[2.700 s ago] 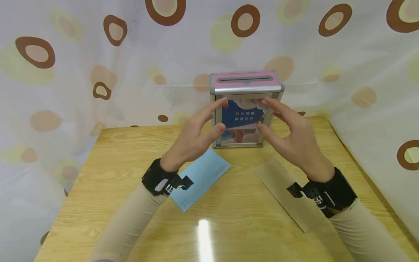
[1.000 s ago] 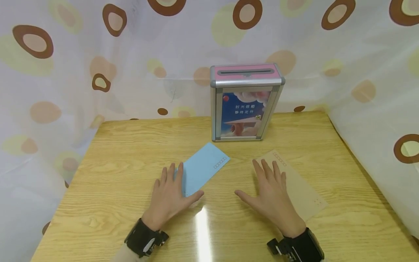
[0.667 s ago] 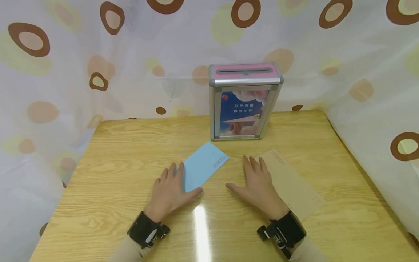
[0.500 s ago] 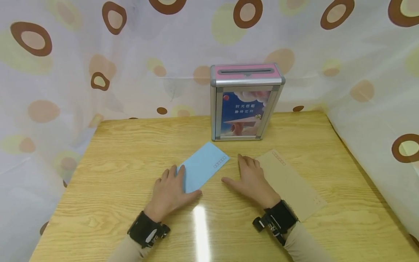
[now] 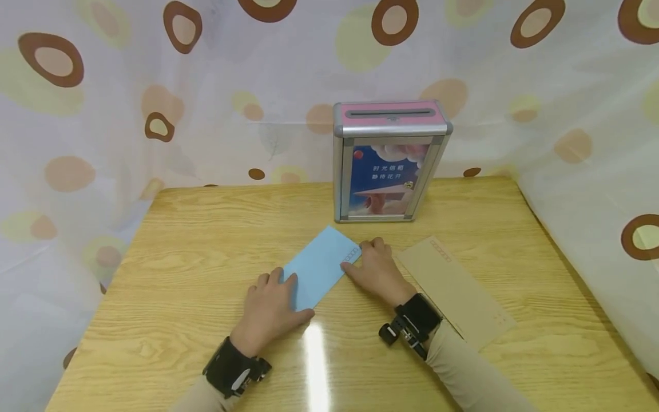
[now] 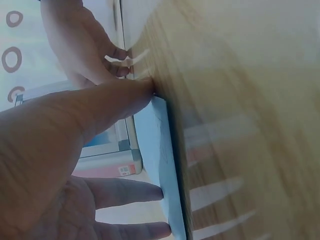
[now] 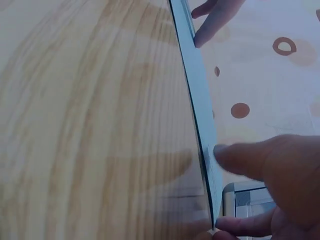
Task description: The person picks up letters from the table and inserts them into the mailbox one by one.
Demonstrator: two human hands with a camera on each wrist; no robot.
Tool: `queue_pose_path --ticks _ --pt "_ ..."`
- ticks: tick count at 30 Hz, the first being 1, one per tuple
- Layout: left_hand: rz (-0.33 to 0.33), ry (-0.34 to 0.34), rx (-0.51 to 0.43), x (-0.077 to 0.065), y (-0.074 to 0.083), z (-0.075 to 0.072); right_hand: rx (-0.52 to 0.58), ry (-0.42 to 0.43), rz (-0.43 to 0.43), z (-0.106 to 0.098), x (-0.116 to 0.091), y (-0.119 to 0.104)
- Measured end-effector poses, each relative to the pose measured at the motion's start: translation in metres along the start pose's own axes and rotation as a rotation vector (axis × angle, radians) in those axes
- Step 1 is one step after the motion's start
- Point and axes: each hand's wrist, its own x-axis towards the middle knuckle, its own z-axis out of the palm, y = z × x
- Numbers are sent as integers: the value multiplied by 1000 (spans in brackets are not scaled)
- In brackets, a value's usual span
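Observation:
A blue envelope (image 5: 321, 263) lies aslant on the wooden table in the head view. My left hand (image 5: 268, 312) rests at its near-left end, fingertips on the paper and thumb by the near corner. In the left wrist view, two straight fingers (image 6: 132, 192) meet the blue envelope (image 6: 155, 135). At the opposite end, my right hand (image 5: 380, 272) holds the right corner with bent fingers. The right wrist view has the right thumb (image 7: 240, 157) on top of the blue envelope (image 7: 200, 90) and the fingers at its tip. A brown envelope (image 5: 458, 292) lies right of the right hand.
Behind the envelopes stands a silver-framed letter box (image 5: 388, 171) with a pink top and a slot (image 5: 390, 113). A patterned cloth (image 5: 216, 103) hangs behind and beside the wooden table (image 5: 206, 229).
Both hands have come down from in front of the letter box. The right hand has moved left, off the brown envelope and onto the blue one's right corner. The left stays at the near end.

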Motion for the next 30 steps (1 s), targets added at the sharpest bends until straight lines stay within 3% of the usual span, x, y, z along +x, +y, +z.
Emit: queue_pose_path --ticks 5,11,16,19,25,30 --pt "15 62 21 -3 1 3 17 26 32 2 2 -1" --pt "40 126 63 -9 4 5 255 60 22 0 4 4" --pt "80 55 47 -16 10 3 353 115 -25 -2 4 11" --pt "101 6 8 -19 14 2 430 134 -26 -4 5 16" --pt "75 -7 -109 -17 15 -1 667 56 -28 -9 0 19" --pt "34 1 -324 -6 12 -3 646 30 -64 -13 -5 13"
